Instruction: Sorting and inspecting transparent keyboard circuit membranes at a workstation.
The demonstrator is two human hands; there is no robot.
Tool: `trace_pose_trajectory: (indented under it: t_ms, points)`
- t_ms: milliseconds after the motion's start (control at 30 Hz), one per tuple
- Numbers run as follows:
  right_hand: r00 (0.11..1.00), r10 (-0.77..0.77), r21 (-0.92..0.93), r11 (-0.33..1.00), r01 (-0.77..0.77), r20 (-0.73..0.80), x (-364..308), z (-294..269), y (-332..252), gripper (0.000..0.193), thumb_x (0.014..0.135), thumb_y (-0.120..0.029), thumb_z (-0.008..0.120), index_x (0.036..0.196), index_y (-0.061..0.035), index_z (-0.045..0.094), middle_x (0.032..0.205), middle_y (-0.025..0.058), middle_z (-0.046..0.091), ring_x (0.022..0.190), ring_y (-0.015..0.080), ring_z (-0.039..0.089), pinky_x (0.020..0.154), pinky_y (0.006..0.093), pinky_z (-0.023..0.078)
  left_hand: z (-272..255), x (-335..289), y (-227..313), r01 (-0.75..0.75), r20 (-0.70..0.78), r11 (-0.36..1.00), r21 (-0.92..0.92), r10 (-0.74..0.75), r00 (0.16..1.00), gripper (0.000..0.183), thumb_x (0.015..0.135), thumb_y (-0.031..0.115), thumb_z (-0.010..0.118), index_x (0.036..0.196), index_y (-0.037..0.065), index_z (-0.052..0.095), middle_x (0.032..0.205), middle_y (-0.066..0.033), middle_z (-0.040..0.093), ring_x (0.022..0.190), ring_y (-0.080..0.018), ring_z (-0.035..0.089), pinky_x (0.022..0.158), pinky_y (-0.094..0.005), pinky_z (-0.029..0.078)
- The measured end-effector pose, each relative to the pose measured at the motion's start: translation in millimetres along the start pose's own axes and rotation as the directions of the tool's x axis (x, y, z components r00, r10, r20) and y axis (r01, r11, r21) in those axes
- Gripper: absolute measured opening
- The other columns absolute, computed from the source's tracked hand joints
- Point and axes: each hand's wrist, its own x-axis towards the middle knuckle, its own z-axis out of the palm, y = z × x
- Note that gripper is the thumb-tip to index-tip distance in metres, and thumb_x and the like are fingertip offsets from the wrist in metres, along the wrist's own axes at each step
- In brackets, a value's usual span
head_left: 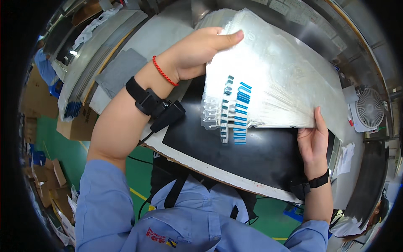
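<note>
A thick stack of thin, translucent whitish plastic sheets [268,75] is held tilted above a black mat [197,145], its edges fanned out. Short ribbon tails with blue ends [240,113] hang in rows from its near left edge. My left hand [208,48] grips the far left edge, thumb lying on top and the other fingers hidden behind the sheets. At the near right corner my right hand [312,140] holds the stack, thumb over the edge and fingers partly underneath.
A small white fan [369,105] stands at the right, with a red marker [350,121] beside it. Crumpled white material [346,157] lies nearby. Grey cloth [121,71] and another pile of sheets [90,63] are on the left, near a cardboard box [77,126]. Another person's blue sleeve [44,65] shows far left.
</note>
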Motion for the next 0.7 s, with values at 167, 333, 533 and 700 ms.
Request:
trace_pose_trajectory:
  t_ms: [167, 333, 533, 700]
  points:
    - [1.0, 0.0, 0.025, 1.0, 0.0, -0.003, 0, 0, -1, 0.03, 0.099, -0.019, 0.051, 0.12, 0.0022, 0.052, 0.12, 0.0116, 0.06, 0.11, 0.0201, 0.059, 0.096, 0.0328, 0.049, -4, 5, -6, -0.142, 0.013, 0.986, -0.087, 0.143, 0.99, 0.045, 0.1, 0.017, 0.044, 0.139, -0.003, 0.036, 0.126, -0.0143, 0.056, 0.112, -0.018, 0.059, 0.094, -0.0302, 0.05]
    - [1.0, -0.017, 0.036, 0.999, 0.017, -0.007, 0, -5, -3, 0.029, 0.098, -0.017, 0.051, 0.119, 0.0024, 0.051, 0.121, 0.0119, 0.059, 0.111, 0.02, 0.058, 0.097, 0.0327, 0.048, 0, 7, -12, -0.124, -0.025, 0.991, -0.057, 0.123, 0.992, 0.046, 0.099, 0.015, 0.044, 0.141, -0.002, 0.034, 0.13, -0.0154, 0.053, 0.116, -0.0192, 0.056, 0.097, -0.0308, 0.048]
    - [0.999, -0.032, 0.036, 0.999, 0.033, -0.026, -2, -3, -3, 0.029, 0.097, -0.016, 0.053, 0.12, 0.0023, 0.052, 0.12, 0.0113, 0.06, 0.11, 0.0197, 0.059, 0.097, 0.0335, 0.048, 4, 9, -13, -0.109, -0.062, 0.993, -0.035, 0.107, 0.992, 0.046, 0.099, 0.016, 0.047, 0.14, -0.001, 0.036, 0.129, -0.0144, 0.054, 0.116, -0.019, 0.056, 0.098, -0.0311, 0.048]
    - [0.998, -0.027, 0.042, 0.999, 0.029, -0.051, -1, -5, -4, 0.026, 0.097, -0.015, 0.053, 0.116, 0.0017, 0.054, 0.117, 0.0104, 0.061, 0.109, 0.0193, 0.06, 0.095, 0.0334, 0.049, -2, 9, -15, -0.114, -0.044, 0.991, -0.064, 0.112, 0.993, 0.043, 0.098, 0.016, 0.048, 0.137, 0.0, 0.04, 0.127, -0.013, 0.056, 0.115, -0.0187, 0.057, 0.098, -0.0323, 0.048]
